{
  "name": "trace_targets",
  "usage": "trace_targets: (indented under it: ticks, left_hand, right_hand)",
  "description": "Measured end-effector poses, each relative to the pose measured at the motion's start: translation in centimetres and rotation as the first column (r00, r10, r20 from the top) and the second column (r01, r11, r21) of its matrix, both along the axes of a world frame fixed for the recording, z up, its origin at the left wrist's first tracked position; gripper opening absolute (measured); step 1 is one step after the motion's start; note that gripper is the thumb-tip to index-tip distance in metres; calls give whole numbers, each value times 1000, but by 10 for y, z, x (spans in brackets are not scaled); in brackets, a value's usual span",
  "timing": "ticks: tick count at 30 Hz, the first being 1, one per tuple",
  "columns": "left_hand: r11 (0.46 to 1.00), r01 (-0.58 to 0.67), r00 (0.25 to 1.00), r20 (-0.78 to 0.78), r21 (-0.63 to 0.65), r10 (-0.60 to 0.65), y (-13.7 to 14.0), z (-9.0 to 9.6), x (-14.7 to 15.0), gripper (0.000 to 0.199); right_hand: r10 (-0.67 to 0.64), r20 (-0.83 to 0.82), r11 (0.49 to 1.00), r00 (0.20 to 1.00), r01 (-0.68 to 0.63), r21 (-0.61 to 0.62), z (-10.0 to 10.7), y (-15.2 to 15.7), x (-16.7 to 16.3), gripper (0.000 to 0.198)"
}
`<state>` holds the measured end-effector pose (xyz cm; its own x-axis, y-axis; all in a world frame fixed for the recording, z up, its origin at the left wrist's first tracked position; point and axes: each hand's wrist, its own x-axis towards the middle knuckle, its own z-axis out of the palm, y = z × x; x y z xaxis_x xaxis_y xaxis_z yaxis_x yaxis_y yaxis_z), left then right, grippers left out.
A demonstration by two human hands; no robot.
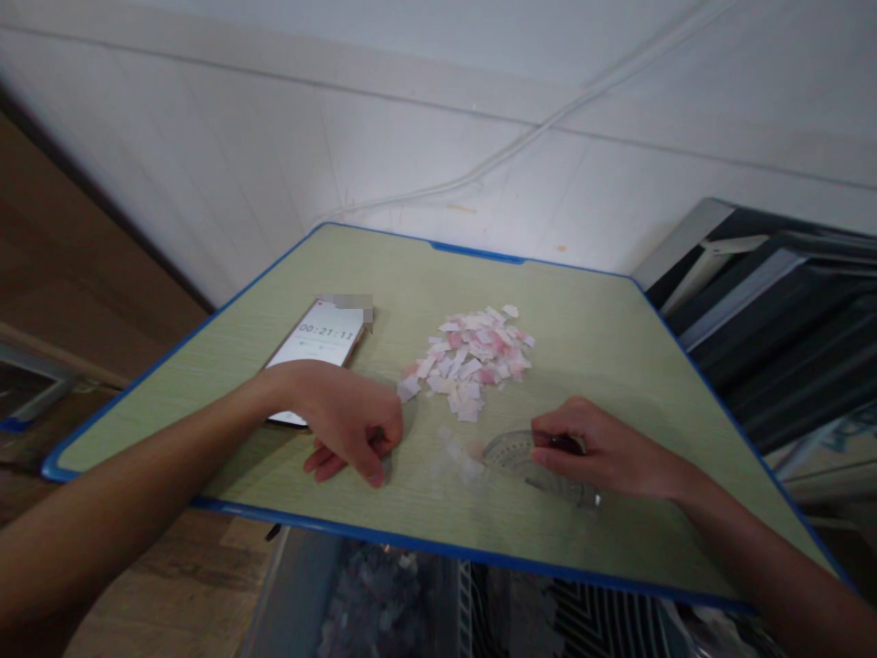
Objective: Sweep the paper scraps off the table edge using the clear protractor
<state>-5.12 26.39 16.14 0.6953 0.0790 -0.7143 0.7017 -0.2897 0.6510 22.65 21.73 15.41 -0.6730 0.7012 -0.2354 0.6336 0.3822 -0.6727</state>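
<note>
My right hand (582, 443) grips a clear semicircular protractor (511, 448) between thumb and fingers, low over the table. Just left of the protractor's curved edge are a few pale paper scraps (462, 457), smeared by motion. Loosely curled, my left hand (353, 420) sits by the near side of the table with the wrist bent; nothing shows in its fingers. Between and beyond both hands is a loose pile of small white and pink paper pieces (480, 347). Partly covered by my left wrist, a phone (325, 329) displays a running timer.
The pale green table (582, 320) has a blue rim and stands against a white wall with a cable (480, 174). Below its near edge, a translucent bin (376, 594) contains many paper scraps. Dark flat panels (787, 320) lean at the right; a brown cabinet (82, 219) stands left.
</note>
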Motion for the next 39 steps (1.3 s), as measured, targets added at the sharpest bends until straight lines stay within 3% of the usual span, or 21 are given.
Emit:
trace_targets:
  ticks: [3,10,17,30,39]
  left_hand:
    - [1000,7,1000,12,-1,-7,0,0,0,29]
    - [1000,15,1000,6,6,-15,0,-2,0,30]
    - [999,41,996,76,11,-42,1,-4,-2,30]
    - [1000,10,1000,-14,-11,-10,2,-3,-1,28]
    - [999,-19,1000,6,-37,20,2,-6,-3,30]
  right_hand:
    - [-3,-19,1000,1000,3,-9,1,0,1,31]
    - [-142,-89,986,986,148,70,-5,5,1,35]
    - [-105,-33,993,994,107,47,-3,1,-6,33]
    - [-263,-57,965,963,262,-32,-8,-4,-16,34]
    - [-292,-11,954,956,292,68,-9,-7,-29,34]
